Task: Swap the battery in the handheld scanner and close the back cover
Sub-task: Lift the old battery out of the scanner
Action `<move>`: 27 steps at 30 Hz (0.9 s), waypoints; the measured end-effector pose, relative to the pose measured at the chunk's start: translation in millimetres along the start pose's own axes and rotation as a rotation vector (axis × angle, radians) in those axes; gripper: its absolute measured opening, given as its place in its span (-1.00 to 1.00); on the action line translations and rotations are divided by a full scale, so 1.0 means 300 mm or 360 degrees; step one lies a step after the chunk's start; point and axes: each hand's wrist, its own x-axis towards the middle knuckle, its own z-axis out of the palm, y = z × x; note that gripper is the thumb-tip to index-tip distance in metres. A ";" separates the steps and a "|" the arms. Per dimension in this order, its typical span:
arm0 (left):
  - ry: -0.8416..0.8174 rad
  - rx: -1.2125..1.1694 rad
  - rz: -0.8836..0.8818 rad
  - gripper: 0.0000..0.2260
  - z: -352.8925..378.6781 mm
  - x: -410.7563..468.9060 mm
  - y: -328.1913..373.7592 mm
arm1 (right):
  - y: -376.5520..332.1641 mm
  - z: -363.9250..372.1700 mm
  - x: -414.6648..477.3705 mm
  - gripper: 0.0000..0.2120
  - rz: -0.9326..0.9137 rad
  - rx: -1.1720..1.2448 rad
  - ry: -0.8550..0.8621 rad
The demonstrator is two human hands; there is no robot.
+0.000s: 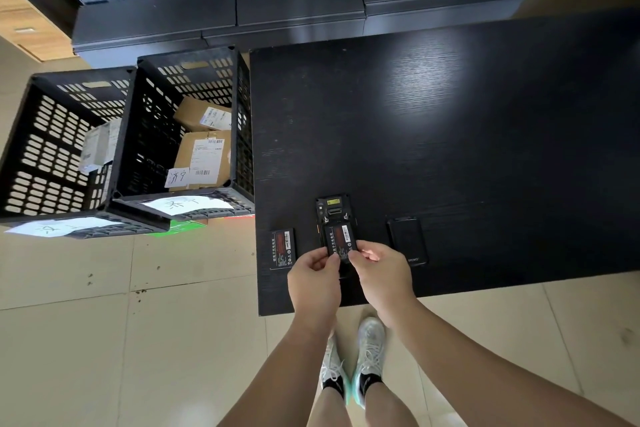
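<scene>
Two batteries are in view. One battery (pixel 341 239) lies label-up over the open back of the handheld scanner (pixel 333 215), low in the frame just left of centre, on the near part of the black table (pixel 450 135). The left hand (pixel 313 282) and the right hand (pixel 382 274) both pinch its near end with narrowed fingertips, one at each corner, probably to keep it square to the bay as it seats or lifts; which of the two I cannot tell. The scanner lies face down, its far end pointing up the frame, so the bay is open to the hands. The second battery (pixel 283 248) lies flat just left of the scanner, apart from it. The back cover (pixel 408 241) lies to the right, clear of the hands, not yet fitted. Two black crates (pixel 104 149) holding parcels stand on the floor at the left.
</scene>
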 end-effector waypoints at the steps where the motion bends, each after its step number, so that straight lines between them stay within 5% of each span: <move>1: -0.0001 0.0001 -0.0005 -0.89 0.000 0.002 -0.001 | 0.000 0.000 0.000 -0.75 0.0005 0.0013 -0.0002; 27: -0.0219 -0.0037 0.0143 -0.86 -0.067 -0.191 0.179 | -0.179 -0.137 -0.174 -0.78 -0.0015 0.0184 -0.0038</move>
